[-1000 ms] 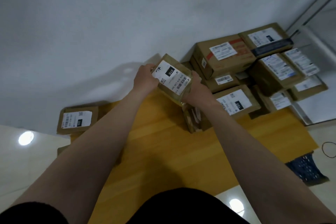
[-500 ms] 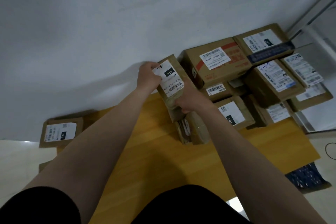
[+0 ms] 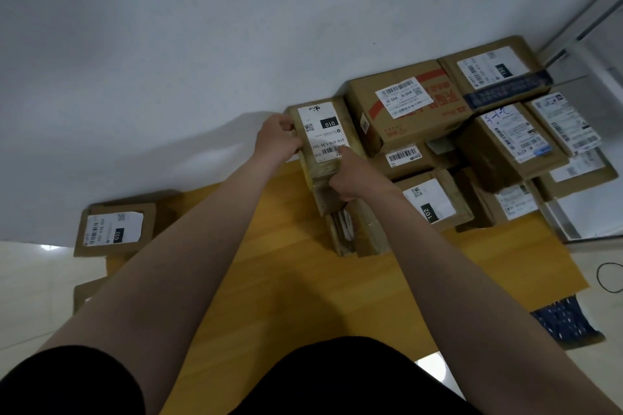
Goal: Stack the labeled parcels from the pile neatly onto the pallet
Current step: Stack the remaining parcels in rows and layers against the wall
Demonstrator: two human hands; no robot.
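**Both hands on parcel 010 at the far edge of the pallet**

The left hand (image 3: 277, 138) grips the left edge of a brown parcel (image 3: 328, 145) whose white label reads 010, fingers curled round its side. The right hand (image 3: 354, 175) holds the near end of the same parcel, fingers closed on the cardboard. The parcel sits close to the grey wall (image 3: 202, 44), on top of smaller packages (image 3: 357, 229) standing on the yellow wooden pallet (image 3: 286, 280). Just to its right is a stack of labeled parcels: a large box with red print (image 3: 404, 104), a box marked 102 (image 3: 435, 202) nearer, and several more further right. Well apart on the left, a flat parcel marked 032 (image 3: 114, 227) lies by the wall at the pallet's far-left corner. A dark patterned cloth (image 3: 566, 320) lies on the floor to the right of the pallet.
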